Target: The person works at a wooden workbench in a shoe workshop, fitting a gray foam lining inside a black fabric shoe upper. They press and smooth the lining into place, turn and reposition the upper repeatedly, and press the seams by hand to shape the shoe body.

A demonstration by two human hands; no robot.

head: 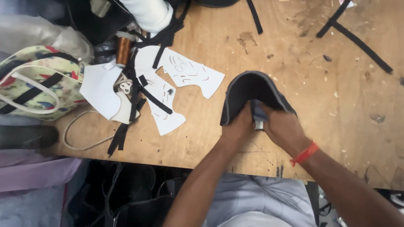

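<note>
Both hands grip a dark curved piece of fabric (252, 90) over the wooden desk (328, 84): the left hand (238, 126) pinches its lower edge, the right hand (283, 126) clamps the other side. White paper patterns (185, 73) and black straps (139, 96) lie to the left.

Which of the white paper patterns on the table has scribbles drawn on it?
The long white pattern piece nearest the hands, pointing right, carries dark pen scribbles. The white piece by the floral bag looks blank.

bare wooden table (328, 96) right of hands, paper patterns (176, 80), black straps (357, 40) leftward
</note>
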